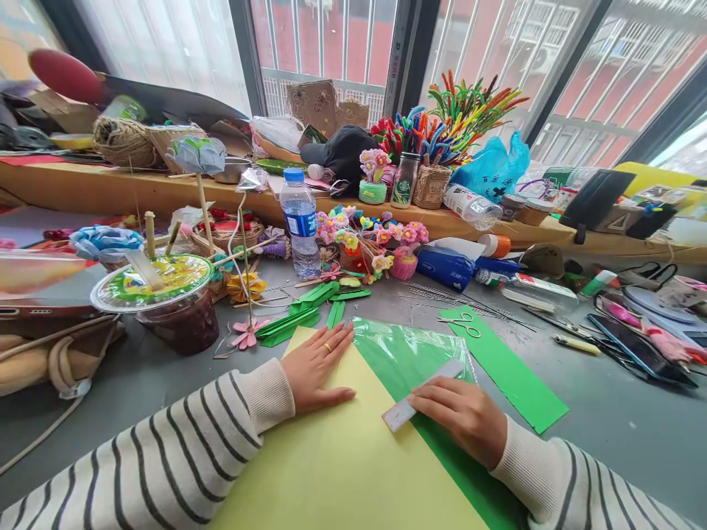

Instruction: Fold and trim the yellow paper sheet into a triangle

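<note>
My left hand (pixel 323 368), with a ring on one finger, lies flat on a large yellow sheet of paper (pixel 342 471). In my right hand (pixel 461 412) is a short pale ruler (pixel 398 416), gripped between thumb and fingers and laid slantwise across the border of the yellow sheet and green paper. The green paper (pixel 387 353) sits beside the yellow sheet inside a clear plastic sleeve (pixel 436 340). Right of it is a cut green strip (pixel 513 379), with small scissors (pixel 469 322) resting on its far end. Folded green paper pieces (pixel 292 324) lie beyond my left hand.
A lidded cup of dark drink (pixel 177 316) stands at left. Behind are a water bottle (pixel 301 228), pipe-cleaner flowers (pixel 381 235) and a blue tissue pack (pixel 445 269). A phone (pixel 641 350) and tools lie at right. A cluttered wooden ledge (pixel 248 188) runs below the windows.
</note>
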A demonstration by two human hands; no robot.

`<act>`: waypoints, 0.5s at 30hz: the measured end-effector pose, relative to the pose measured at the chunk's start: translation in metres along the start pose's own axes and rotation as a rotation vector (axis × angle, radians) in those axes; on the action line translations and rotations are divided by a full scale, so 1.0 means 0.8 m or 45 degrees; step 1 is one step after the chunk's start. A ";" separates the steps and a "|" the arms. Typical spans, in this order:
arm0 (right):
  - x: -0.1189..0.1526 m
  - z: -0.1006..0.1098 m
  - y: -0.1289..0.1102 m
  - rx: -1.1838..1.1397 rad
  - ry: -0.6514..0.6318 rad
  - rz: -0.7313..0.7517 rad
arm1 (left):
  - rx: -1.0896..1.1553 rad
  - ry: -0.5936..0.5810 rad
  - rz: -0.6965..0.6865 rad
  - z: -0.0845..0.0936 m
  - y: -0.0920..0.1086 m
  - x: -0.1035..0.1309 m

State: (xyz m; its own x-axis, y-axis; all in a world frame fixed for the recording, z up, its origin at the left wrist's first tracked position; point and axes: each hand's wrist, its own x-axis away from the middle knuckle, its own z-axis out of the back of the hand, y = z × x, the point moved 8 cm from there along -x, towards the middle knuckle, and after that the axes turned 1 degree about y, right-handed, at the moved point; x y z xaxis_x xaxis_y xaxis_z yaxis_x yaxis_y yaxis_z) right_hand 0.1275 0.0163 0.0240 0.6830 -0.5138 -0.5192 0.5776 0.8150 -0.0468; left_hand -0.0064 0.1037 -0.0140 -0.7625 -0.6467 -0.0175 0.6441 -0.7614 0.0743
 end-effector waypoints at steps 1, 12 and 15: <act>0.002 0.001 -0.001 -0.002 -0.011 -0.010 | -0.005 -0.001 0.002 0.001 0.000 0.000; 0.013 0.007 -0.007 0.005 0.003 -0.020 | -0.028 0.056 -0.281 0.001 0.076 0.009; 0.021 0.012 -0.009 0.001 0.007 -0.041 | 0.024 0.000 -0.301 -0.010 0.082 0.011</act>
State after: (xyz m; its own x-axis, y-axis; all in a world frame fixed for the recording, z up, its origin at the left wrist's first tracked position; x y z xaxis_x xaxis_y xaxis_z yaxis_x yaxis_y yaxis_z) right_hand 0.1392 -0.0014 0.0238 0.6617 -0.5381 -0.5221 0.5995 0.7979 -0.0627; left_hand 0.0292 0.0478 -0.0170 -0.8921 -0.4503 -0.0370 0.4460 -0.8908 0.0868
